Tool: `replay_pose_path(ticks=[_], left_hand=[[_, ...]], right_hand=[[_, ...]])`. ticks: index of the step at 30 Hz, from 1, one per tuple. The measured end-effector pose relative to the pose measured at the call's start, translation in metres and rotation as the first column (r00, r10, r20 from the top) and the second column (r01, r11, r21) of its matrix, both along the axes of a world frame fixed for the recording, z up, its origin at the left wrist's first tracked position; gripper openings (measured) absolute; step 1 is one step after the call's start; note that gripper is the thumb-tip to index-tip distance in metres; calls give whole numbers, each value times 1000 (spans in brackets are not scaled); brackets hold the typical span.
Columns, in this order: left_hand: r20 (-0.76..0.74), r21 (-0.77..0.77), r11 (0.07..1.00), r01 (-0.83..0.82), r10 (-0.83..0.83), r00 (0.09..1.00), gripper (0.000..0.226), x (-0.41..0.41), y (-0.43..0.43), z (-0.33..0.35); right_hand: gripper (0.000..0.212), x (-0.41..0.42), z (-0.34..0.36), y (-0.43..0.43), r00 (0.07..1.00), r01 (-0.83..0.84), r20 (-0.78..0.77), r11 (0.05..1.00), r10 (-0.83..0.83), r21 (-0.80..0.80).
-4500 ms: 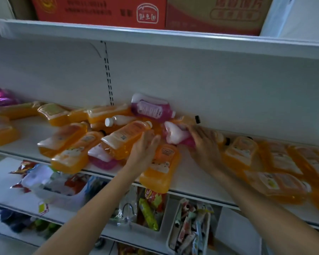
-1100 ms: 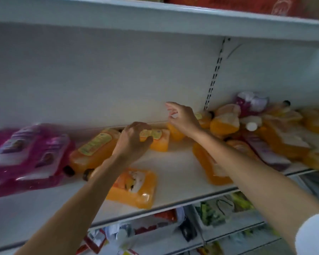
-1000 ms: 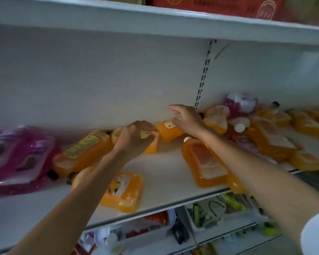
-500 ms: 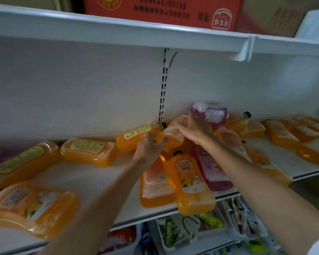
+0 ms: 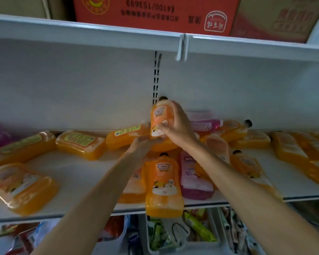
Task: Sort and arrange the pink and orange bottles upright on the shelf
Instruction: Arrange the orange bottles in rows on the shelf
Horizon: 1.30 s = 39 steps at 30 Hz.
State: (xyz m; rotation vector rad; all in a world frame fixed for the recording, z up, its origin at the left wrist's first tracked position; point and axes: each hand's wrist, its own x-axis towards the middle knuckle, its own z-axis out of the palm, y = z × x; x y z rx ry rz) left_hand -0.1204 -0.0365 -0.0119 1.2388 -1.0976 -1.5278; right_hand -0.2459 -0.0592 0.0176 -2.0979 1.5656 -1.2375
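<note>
My right hand (image 5: 177, 126) grips an orange bottle (image 5: 159, 115) and holds it nearly upright against the back wall, black cap on top. Just below it, my left hand (image 5: 141, 145) reaches to the bottle's base; its fingers are blurred and partly hidden. Several orange bottles lie flat across the white shelf (image 5: 77, 173), one (image 5: 163, 184) sticking out over the front edge. A pink bottle (image 5: 193, 179) lies flat beside it, and another pink bottle (image 5: 204, 124) lies behind my right hand.
More orange bottles lie at the far right (image 5: 291, 150) and far left (image 5: 20, 184). A red carton (image 5: 155, 13) sits on the shelf above. Bins of snacks (image 5: 173, 234) fill the shelf below. A slotted upright (image 5: 156, 78) runs down the back wall.
The view has swung back to the right and centred on the pile. My right hand has lifted an orange bottle from lying down to nearly upright. My left hand moved up under it.
</note>
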Motion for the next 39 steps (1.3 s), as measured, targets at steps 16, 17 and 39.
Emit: replay_pose_path(ticks=[16,17,39], left_hand=[[370,-467,825,-318,509,777,48,91,90,-9],[488,-494,819,-293,540,686,50,100,97,-10],[844,-351,936,-27,329,423,101,275,84,-60]], right_hand=[[95,81,-10,24,940,-321,206,911,272,258],[93,92,-13,25,928,-353,225,892,296,283],[54,227,-63,9,884,-458,104,801,455,385]])
